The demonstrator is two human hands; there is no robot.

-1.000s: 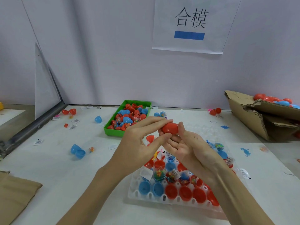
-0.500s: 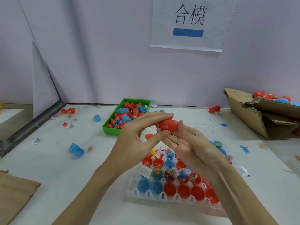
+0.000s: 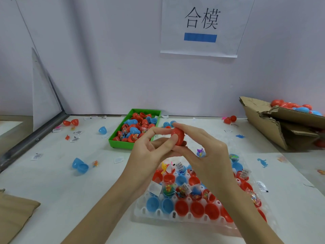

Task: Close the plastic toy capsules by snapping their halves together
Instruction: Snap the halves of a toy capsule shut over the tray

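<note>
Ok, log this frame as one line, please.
phase: closing | held: red capsule | left hand: pinching it | right hand: gripping it | below: white tray of open halves

Red capsule (image 3: pixel 179 136) held above the worktop (image 3: pixel 52 187), pinched between both hands: left hand (image 3: pixel 149 154) with thumb and forefinger on its near side, right hand (image 3: pixel 205 152) with fingers over its top. Below the wrists, white cell tray (image 3: pixel 153 213) with red and blue halves. Green bin (image 3: pixel 121 143) of halves behind. Torn cardboard box (image 3: pixel 274 127) at right.
</note>
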